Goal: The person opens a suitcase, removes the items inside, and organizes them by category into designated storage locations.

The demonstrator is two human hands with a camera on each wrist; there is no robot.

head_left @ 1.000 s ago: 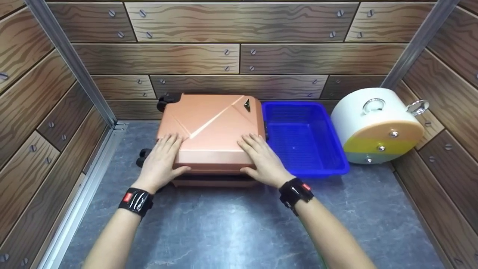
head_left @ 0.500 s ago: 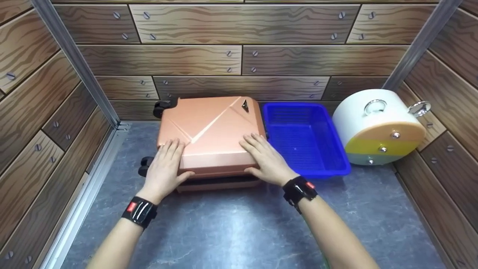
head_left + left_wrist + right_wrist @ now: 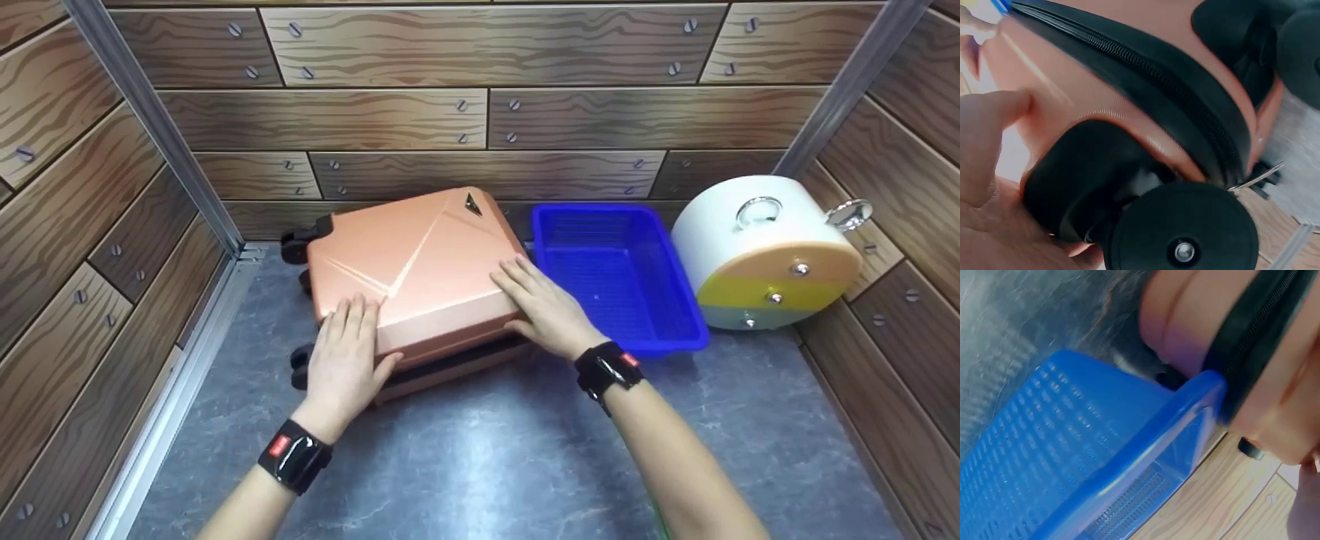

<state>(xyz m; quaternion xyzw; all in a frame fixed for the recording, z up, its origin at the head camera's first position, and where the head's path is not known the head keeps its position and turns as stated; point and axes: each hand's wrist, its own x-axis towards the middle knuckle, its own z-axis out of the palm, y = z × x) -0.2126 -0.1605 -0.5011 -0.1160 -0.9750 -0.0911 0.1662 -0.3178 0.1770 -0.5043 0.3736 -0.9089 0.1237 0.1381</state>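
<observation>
Head view: the rose-gold suitcase [image 3: 412, 262] lies flat on the grey floor [image 3: 487, 465], skewed, just beside the blue basket [image 3: 622, 277]. Left hand [image 3: 346, 352] and right hand [image 3: 544, 309] rest on its lid, fingers straight, thumbs hooked under the near edge.

Left wrist view: a black wheel [image 3: 1185, 236] and the zipper [image 3: 1145, 73] close up.

Right wrist view: basket rim touching the suitcase.

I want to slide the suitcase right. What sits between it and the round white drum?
The blue basket, against the suitcase and short of the drum, in the head view.
</observation>
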